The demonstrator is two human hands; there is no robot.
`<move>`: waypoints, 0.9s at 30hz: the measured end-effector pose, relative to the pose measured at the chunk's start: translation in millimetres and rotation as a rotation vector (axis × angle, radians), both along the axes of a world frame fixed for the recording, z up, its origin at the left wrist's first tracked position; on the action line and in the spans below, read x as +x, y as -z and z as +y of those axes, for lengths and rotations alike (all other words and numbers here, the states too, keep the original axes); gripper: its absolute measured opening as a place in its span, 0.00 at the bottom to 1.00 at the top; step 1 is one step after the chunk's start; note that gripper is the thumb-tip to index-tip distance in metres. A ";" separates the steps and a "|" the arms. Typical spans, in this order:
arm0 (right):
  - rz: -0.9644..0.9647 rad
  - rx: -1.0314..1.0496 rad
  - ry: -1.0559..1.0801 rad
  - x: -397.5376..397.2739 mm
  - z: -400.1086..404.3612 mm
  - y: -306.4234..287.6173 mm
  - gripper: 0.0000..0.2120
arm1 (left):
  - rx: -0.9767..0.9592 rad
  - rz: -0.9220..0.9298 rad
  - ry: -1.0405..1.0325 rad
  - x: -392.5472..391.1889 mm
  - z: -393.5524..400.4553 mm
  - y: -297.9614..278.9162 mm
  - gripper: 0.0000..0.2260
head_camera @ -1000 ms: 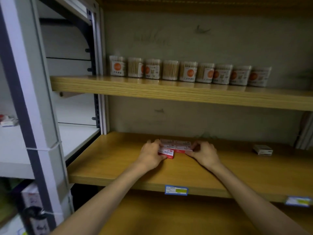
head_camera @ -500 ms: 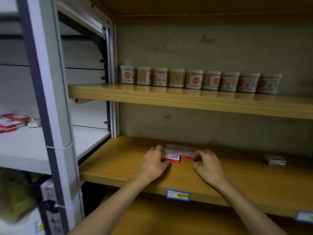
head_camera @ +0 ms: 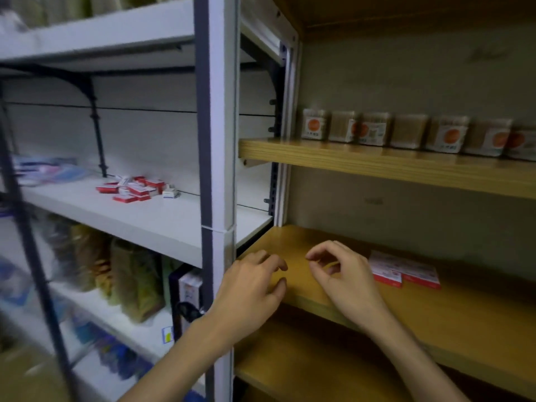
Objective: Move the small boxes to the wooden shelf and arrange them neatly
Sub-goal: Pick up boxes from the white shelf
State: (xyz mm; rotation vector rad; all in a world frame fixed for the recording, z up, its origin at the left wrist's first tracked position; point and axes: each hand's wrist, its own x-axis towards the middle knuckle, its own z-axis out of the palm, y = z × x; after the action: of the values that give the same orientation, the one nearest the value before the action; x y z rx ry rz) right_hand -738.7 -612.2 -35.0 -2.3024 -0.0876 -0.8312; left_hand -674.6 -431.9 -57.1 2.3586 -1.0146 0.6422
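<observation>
Both hands (head_camera: 249,288) (head_camera: 345,277) just let go, grips loosely curled and empty, placed boxes (head_camera: 403,271) to their right, remaining pile (head_camera: 133,188) up left.

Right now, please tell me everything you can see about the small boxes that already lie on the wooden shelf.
The small boxes on the wooden shelf look like flat cardboard packs, white on top with red edges and small printing too blurred to read. They lie flat, side by side and touching, in one tidy group; their exact number is unclear. They rest on the wooden shelf, set back from its front edge. Neither hand touches them: the right hand is just beside them, the left hand further away.
</observation>
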 end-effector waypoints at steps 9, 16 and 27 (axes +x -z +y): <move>-0.109 -0.046 -0.163 43.0 163.2 -23.9 0.07 | -0.021 0.008 -0.063 55.1 169.1 -26.0 0.08; -0.041 -0.149 -0.117 132.8 275.1 -13.0 0.07 | 0.050 0.051 -0.116 143.6 289.7 -21.5 0.13; 0.093 -0.157 0.051 261.2 346.8 -11.2 0.07 | 0.085 0.121 -0.147 255.2 391.9 -5.3 0.16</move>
State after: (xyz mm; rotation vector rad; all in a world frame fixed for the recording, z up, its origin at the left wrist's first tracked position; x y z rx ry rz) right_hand -477.5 -265.4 -23.8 -2.4967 -0.0544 -0.7651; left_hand -419.4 -40.1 -51.8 2.5308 -0.8369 0.5118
